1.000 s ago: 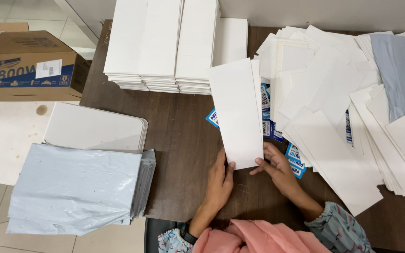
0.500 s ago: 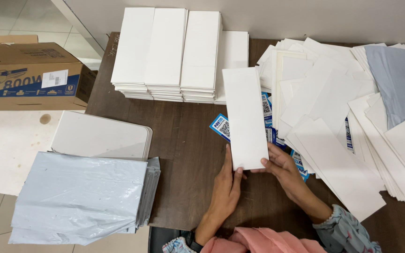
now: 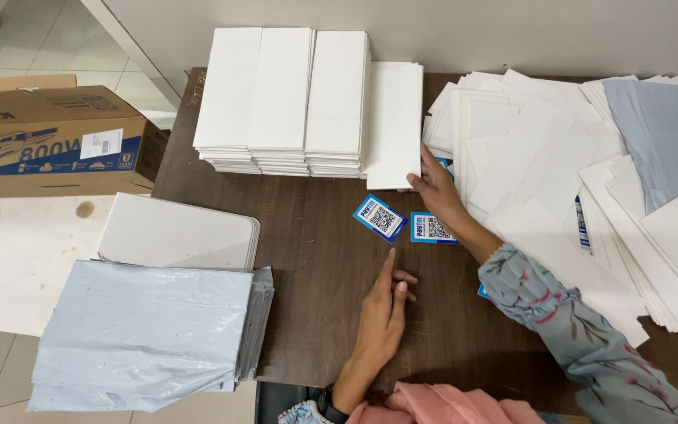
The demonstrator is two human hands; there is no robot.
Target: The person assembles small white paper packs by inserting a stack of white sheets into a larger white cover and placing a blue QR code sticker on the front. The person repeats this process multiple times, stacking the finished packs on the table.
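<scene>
Grey bags (image 3: 139, 334) sit at 8 o'clock, off the desk (image 3: 315, 259). Left hand (image 3: 382, 310) lies flat at 6, fingers loose, holding nothing. Two blue cards (image 3: 380, 217) sit just above it. Right hand (image 3: 437, 188) presses the white sheet (image 3: 394, 126) at 12, grip not clenched.

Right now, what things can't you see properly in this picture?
- Right hand: its fingertips slip under the white folded card, so the head view cannot show the grip.
- Blue square cards: more lie under the loose white sheets and the sleeve; their count is hidden.
- Cardboard box: cut off by the left edge.
- Grey plastic bags: stacked, so what they hold stays unseen.
- Left hand: flat on the table, palm hidden.
</scene>
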